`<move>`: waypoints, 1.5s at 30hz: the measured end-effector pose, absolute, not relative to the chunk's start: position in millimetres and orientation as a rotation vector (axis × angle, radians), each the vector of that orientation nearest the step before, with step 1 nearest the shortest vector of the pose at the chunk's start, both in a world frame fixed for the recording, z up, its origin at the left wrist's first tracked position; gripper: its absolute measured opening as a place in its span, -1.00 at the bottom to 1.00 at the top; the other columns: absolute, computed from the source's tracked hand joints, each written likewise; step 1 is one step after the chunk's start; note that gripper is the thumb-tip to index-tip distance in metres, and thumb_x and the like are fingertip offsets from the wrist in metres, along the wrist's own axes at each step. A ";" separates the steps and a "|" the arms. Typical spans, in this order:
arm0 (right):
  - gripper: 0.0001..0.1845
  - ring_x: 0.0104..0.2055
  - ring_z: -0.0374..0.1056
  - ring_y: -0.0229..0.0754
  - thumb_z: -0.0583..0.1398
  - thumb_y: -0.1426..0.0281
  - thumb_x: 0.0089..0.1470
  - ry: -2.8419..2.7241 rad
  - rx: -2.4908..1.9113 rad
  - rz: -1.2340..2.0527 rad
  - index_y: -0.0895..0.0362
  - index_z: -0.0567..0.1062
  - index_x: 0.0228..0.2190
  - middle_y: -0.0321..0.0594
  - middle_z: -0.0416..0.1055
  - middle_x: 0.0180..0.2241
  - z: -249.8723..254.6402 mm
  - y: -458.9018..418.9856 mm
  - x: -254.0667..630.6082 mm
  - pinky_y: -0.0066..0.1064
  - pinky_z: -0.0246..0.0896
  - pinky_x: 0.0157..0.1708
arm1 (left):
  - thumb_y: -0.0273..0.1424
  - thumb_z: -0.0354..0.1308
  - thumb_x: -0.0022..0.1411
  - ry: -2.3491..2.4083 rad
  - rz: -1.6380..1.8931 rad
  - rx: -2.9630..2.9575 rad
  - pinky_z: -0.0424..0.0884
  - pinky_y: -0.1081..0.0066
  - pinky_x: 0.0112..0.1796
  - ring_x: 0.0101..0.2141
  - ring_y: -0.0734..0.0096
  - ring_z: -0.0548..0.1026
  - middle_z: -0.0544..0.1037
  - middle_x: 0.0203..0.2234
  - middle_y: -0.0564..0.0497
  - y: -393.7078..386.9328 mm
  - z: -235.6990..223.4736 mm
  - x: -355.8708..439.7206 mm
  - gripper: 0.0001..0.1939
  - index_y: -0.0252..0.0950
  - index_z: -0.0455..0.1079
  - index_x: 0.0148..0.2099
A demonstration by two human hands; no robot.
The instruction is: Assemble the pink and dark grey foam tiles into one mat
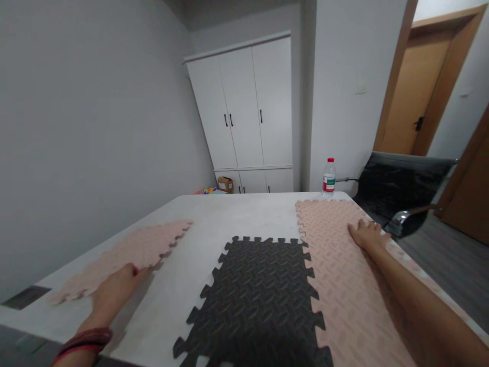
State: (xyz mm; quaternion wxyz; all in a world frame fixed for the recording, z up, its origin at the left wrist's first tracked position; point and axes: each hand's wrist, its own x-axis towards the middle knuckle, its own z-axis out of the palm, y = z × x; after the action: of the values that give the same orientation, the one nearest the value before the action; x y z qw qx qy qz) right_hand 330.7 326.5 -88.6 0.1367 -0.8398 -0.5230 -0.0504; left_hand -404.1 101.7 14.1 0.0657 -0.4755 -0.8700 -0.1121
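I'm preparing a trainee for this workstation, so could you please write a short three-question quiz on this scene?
1. Which thing stands near the far right corner of the white table? (a) a mug (b) a bottle (c) a lamp
2. True or false: the left hand holds nothing.
3. On which mat does the right hand rest, and which mat lies just to the left of that one?

Key:
1. b, a bottle with a red cap.
2. False; it holds the left pink mat by its edge.
3. The right pink mat; the dark mat.
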 end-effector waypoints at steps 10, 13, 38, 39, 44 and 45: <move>-0.27 0.18 -0.09 0.24 -0.20 -0.04 0.11 -1.503 -2.441 -0.162 0.14 0.22 0.11 0.15 0.07 0.15 -80.2 320.5 324.5 0.27 -0.24 0.00 | -0.07 -0.19 0.19 -2.198 -0.881 -1.930 0.35 0.39 -0.19 -0.19 0.31 0.47 0.51 -0.25 0.01 199.7 56.3 -302.3 -0.65 -0.19 0.23 -0.23; -0.28 0.19 -0.11 0.25 -0.20 -0.03 0.12 -1.499 -2.448 -0.147 0.15 0.21 0.12 0.16 0.05 0.16 -76.4 318.4 322.0 0.27 -0.22 -0.01 | -0.10 -0.14 0.18 -1.998 -0.857 -2.265 0.30 0.42 -0.11 -0.12 0.35 0.43 0.48 -0.15 0.05 232.3 40.0 -252.7 -0.72 -0.17 0.20 -0.24; -0.30 0.20 -0.15 0.26 -0.17 -0.01 0.13 -1.490 -2.438 -0.175 0.17 0.20 0.12 0.15 0.05 0.15 -69.1 313.9 315.2 0.27 -0.22 -0.01 | -0.28 -0.11 0.12 -1.797 -0.414 -2.638 0.27 0.33 -0.16 -0.25 0.26 0.40 0.44 -0.31 -0.02 288.2 -17.5 -227.6 -0.82 -0.21 0.20 -0.25; -0.30 0.20 -0.15 0.26 -0.17 -0.01 0.13 -1.491 -2.437 -0.179 0.18 0.20 0.12 0.15 0.05 0.15 -69.3 313.6 315.2 0.27 -0.21 -0.01 | -0.27 -0.10 0.12 -1.799 -0.402 -2.636 0.27 0.34 -0.18 -0.28 0.28 0.39 0.43 -0.34 0.00 289.5 -15.9 -225.4 -0.84 -0.20 0.20 -0.27; -0.29 0.19 -0.14 0.26 -0.18 -0.02 0.12 -1.491 -2.428 -0.156 0.17 0.20 0.11 0.14 0.04 0.16 -69.5 313.4 316.0 0.27 -0.23 0.00 | -0.24 -0.19 0.20 -1.836 -0.344 -2.617 0.26 0.35 -0.23 -0.33 0.34 0.38 0.41 -0.39 0.04 291.4 -9.7 -218.9 -0.80 -0.20 0.18 -0.32; -0.29 0.19 -0.14 0.26 -0.18 -0.02 0.12 -1.490 -2.433 -0.145 0.17 0.20 0.12 0.14 0.03 0.16 -69.4 313.8 316.2 0.27 -0.24 0.00 | -0.24 -0.22 0.21 -1.842 -0.334 -2.607 0.25 0.35 -0.23 -0.33 0.33 0.38 0.41 -0.39 0.03 290.7 -9.1 -217.5 -0.78 -0.20 0.18 -0.33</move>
State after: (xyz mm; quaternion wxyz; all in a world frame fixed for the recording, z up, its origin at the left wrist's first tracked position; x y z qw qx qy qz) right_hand 316.2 313.8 -69.4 0.1422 -0.8431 -0.5162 -0.0502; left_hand -217.5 290.7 -9.1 -0.0338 -0.8118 -0.5737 -0.1041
